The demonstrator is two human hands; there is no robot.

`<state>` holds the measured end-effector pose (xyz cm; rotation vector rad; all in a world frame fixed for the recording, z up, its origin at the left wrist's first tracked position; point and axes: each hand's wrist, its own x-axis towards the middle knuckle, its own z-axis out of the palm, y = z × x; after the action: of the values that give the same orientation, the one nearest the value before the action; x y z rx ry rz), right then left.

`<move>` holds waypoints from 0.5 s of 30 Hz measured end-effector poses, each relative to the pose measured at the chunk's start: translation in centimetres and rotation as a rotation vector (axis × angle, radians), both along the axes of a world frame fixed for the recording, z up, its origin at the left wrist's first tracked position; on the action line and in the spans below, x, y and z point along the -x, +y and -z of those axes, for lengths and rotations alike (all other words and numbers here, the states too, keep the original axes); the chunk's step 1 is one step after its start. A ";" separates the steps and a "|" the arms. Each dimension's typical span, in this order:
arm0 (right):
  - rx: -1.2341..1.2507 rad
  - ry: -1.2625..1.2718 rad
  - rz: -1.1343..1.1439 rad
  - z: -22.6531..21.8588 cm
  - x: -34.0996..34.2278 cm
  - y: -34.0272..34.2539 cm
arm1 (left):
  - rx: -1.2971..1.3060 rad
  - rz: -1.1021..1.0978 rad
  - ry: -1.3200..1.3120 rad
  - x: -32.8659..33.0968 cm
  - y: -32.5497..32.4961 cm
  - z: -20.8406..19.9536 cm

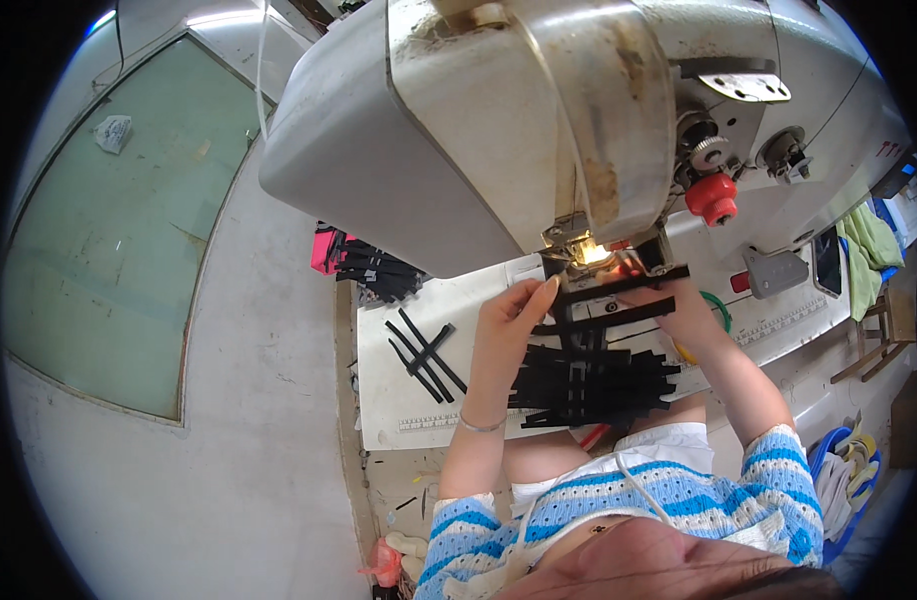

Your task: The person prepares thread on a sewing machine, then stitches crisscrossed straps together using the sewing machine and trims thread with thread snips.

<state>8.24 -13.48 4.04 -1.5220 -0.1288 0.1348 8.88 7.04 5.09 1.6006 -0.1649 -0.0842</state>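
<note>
the left hand (506, 325) pinched the left side of some black strips (609, 318) between thumb and forefinger, while the right hand (687, 312) was at their other end, its fingers partly hidden, so its grip could not be told. the strips lay between both hands, just short of the lit needle area of a sewing machine (459, 120); a bundle of black strips (619, 385) hung nearer the body, and loose strips (431, 352) lay left of the left hand.
</note>
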 end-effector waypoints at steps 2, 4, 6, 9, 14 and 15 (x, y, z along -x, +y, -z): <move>-0.084 -0.140 0.121 0.3 -0.2 -0.2 | 0.002 0.044 0.004 -1.1 -0.3 -0.4; -0.102 -0.107 0.197 -0.5 -0.3 -1.0 | -0.005 0.103 0.015 -1.7 -0.6 -0.4; -0.119 -0.047 0.249 -0.9 -0.8 -1.9 | -0.007 0.090 0.057 -1.9 -1.0 -0.5; -0.136 -0.010 0.322 -1.8 -0.8 -2.1 | 0.000 0.082 0.108 -1.9 -1.2 -0.4; -0.068 0.006 0.317 -0.4 -1.1 -2.6 | 0.102 0.078 0.072 -1.5 -1.7 -0.4; -0.069 0.006 0.318 -0.3 -1.0 -2.5 | 0.114 0.091 0.066 -1.5 -1.7 -0.3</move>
<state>9.26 -15.98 4.38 -1.4537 0.1127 -0.1176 10.41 5.33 5.38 1.4743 -0.1879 -0.1951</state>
